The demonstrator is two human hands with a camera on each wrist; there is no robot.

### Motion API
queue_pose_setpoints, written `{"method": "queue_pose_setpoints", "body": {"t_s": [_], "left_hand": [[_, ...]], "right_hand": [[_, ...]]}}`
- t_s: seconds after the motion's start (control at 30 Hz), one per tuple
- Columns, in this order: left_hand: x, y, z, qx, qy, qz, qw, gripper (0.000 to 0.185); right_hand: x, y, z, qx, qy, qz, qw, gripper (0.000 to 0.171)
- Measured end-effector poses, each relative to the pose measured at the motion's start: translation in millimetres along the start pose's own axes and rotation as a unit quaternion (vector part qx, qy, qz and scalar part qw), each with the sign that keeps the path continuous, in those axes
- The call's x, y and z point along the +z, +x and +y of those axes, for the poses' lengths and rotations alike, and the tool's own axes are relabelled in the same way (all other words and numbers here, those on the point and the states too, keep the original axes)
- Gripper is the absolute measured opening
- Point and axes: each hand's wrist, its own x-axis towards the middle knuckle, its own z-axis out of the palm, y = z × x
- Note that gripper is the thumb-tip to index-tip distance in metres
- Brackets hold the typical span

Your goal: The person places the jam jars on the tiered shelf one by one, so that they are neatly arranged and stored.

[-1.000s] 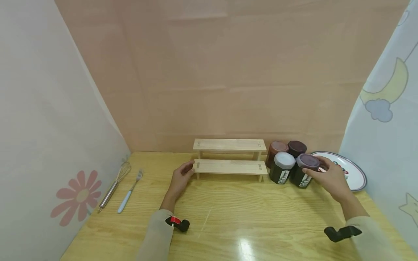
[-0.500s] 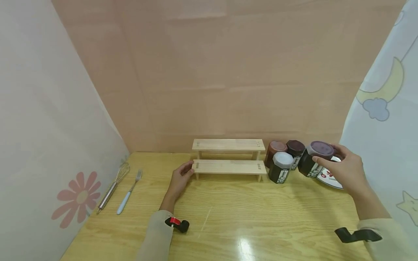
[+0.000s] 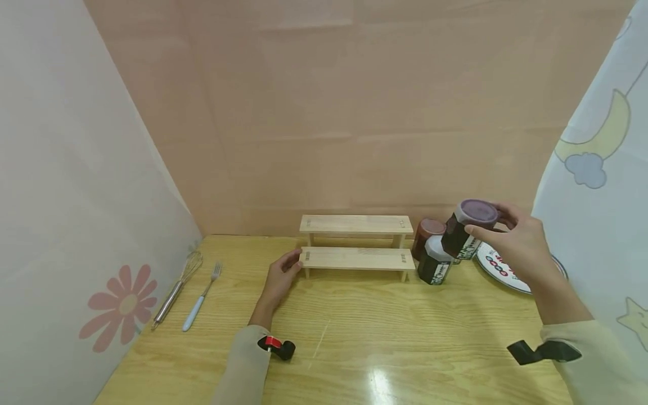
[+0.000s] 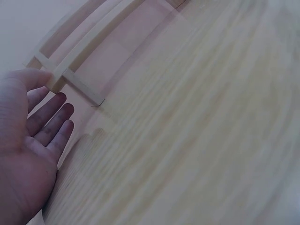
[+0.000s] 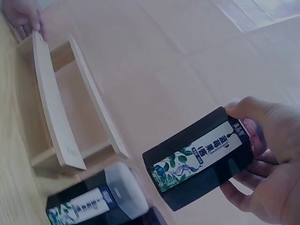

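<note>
My right hand point(image 3: 523, 242) grips a dark jam jar point(image 3: 468, 228) with a purple lid, holding it up off the table. In the right wrist view the raised jar point(image 5: 197, 157) shows a blueberry label, with thumb and fingers round its lid end. Below it on the table stands a white-lidded jar point(image 3: 436, 261), beside a reddish-lidded jar point(image 3: 427, 236); another dark jar behind is mostly hidden. My left hand point(image 3: 280, 278) pinches the left end of a two-step wooden shelf point(image 3: 356, 259). In the left wrist view the thumb lies on the shelf's end point(image 4: 58, 80).
A white plate point(image 3: 516, 281) with a printed pattern lies at the right, partly behind my right hand. At the left lie a whisk point(image 3: 177, 289) and a blue-handled fork point(image 3: 202, 298). A tan sheet point(image 3: 354, 112) backs the wooden table point(image 3: 364, 337).
My right hand has lifted the purple-lidded jar off the table, first to the right, then up and back left above the other jars. My left hand stays at the shelf's end.
</note>
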Motion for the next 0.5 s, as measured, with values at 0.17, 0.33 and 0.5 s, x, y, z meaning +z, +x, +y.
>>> {"method": "queue_pose_setpoints", "body": {"t_s": [0.17,0.33,0.5], "left_hand": [[3.2,0.7,0.8,0.002,-0.005,0.002,1.0000,0.041],[4.6,1.4,0.9,0.005,-0.008,0.008,0.9999,0.041],[6.0,1.5,-1.5,0.009,-0.007,0.012,0.9999,0.040]], "right_hand": [[26.0,4.1,-6.4,-0.006,0.008,-0.008,1.000,0.072],[55.4,12.0,-15.0,-0.020,0.029,-0.025,0.999,0.072],[81.6,19.5,-28.7,-0.022,0.054,-0.050,0.997,0.075]]}}
